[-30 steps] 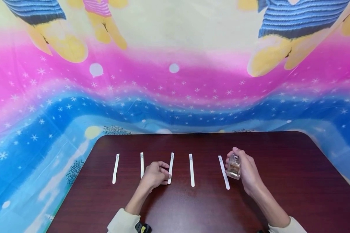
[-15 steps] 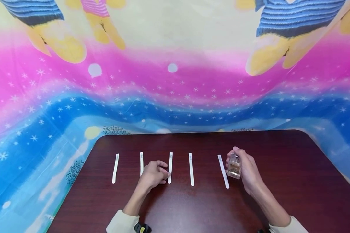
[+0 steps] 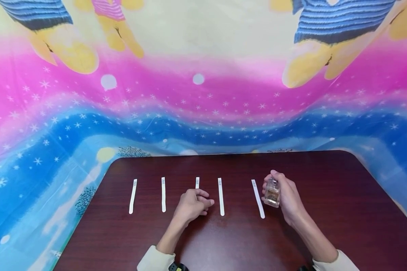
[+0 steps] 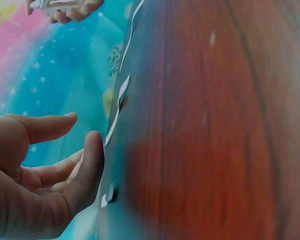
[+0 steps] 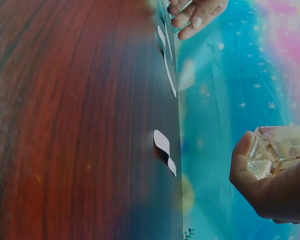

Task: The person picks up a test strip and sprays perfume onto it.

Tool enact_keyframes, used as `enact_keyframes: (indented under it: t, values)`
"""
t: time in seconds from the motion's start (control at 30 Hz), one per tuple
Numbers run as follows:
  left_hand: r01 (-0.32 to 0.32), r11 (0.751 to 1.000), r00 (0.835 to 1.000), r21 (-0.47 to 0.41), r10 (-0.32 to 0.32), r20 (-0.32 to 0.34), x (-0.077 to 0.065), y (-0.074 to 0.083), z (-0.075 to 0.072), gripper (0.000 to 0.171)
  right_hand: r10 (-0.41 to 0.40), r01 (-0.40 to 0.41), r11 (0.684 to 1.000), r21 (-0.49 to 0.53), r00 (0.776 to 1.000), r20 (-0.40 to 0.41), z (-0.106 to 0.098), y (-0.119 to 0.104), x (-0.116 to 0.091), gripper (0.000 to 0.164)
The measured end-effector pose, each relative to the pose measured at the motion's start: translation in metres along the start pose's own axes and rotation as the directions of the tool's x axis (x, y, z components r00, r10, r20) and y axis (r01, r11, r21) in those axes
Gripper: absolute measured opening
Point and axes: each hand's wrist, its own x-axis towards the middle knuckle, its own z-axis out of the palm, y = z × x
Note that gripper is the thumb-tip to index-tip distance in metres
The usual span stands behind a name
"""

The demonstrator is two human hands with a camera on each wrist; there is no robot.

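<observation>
Several narrow white paper strips lie spaced in a row on the dark wooden table, each with small writing at its far end. My left hand (image 3: 194,205) is over the lower part of the middle strip (image 3: 197,183), hiding it. Its fingertips are just left of the fourth strip (image 3: 221,197). In the left wrist view the thumb and loosely bent fingers (image 4: 92,160) stand apart with nothing between them. My right hand (image 3: 289,199) grips a clear glass perfume bottle (image 3: 272,197) of amber liquid, beside the rightmost strip (image 3: 258,199).
Two more strips lie at the left, the second strip (image 3: 163,195) and the leftmost strip (image 3: 133,196). Behind the brown table (image 3: 312,165) hangs a pink and blue printed cloth (image 3: 176,101). Some strips look wavy in the right wrist view, such as the nearest strip (image 5: 163,145).
My left hand has moved right from the near end of the middle strip toward the fourth one, uncovering the second strip. The right hand keeps its place with the perfume bottle.
</observation>
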Motion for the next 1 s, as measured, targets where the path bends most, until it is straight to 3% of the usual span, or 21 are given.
enact_keyframes:
  t: [0.17,0.43,0.7,0.9,1.0]
  values:
    - [-0.034,0.998,0.999,0.044,0.035,-0.006,0.002,0.004,0.017,0.024,0.0,0.0,1.0,0.003,1.0,-0.002,-0.001,0.0,0.0,0.039]
    - [-0.109,0.974,0.993,0.201,0.117,-0.028,0.006,0.01,0.036,0.023,-0.003,0.003,1.0,0.0,1.0,-0.001,-0.001,0.0,-0.001,0.039]
    - [-0.131,0.9,0.978,0.417,0.187,-0.097,0.01,0.013,0.046,0.03,-0.013,0.013,1.0,0.011,1.0,-0.005,-0.001,-0.001,-0.001,0.039]
    - [-0.135,0.865,0.968,0.484,0.22,-0.123,0.012,0.013,0.049,0.037,-0.011,0.011,1.0,0.015,1.0,-0.001,0.002,-0.001,0.0,0.039]
    - [-0.162,0.837,0.954,0.522,0.269,-0.135,0.02,0.0,0.051,0.041,-0.014,0.014,1.0,0.014,1.0,-0.002,0.002,-0.001,-0.001,0.039]
